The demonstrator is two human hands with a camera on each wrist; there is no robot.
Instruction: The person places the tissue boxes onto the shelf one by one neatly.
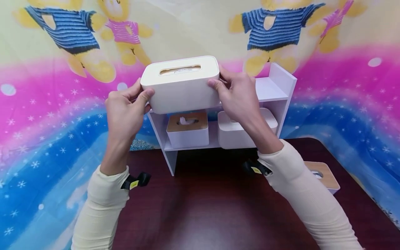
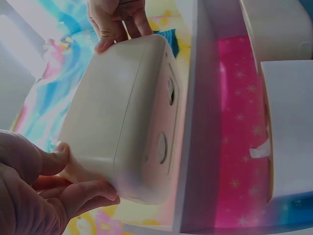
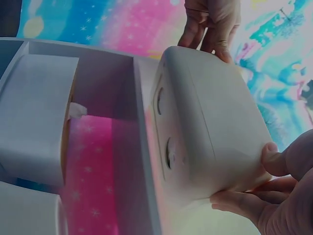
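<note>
Two cream sleeves reach forward from the lower edge of the head view, each with one black wrist strap bearing one yellow label. Beyond the cuffs, both hands are on one cream tissue box with rounded corners. Left grip pinches its left end, thumb on the front face and fingers around the side; right grip pinches the right end in the same way. The cream tissue box is thus between the two grips, level in front of them, its top bearing one long slot with something pale inside. Both wrist views show two rounded tabs on its underside, facing the upper board of one white shelf unit; whether they touch, I cannot tell.

Four tissue boxes are in view altogether. Below and between the grips, on the lower board, sits one white box with a wood-topped lid, one tissue poking up. Beside it, below the right grip, is one rounded white box, partly covered by the right forearm. Well to the right of the right grip, one wood-lidded box rests on the dark red-brown desk, partly behind the sleeve. Behind both grips hangs one printed backdrop with four bears, two in blue stripes and two in pink.
</note>
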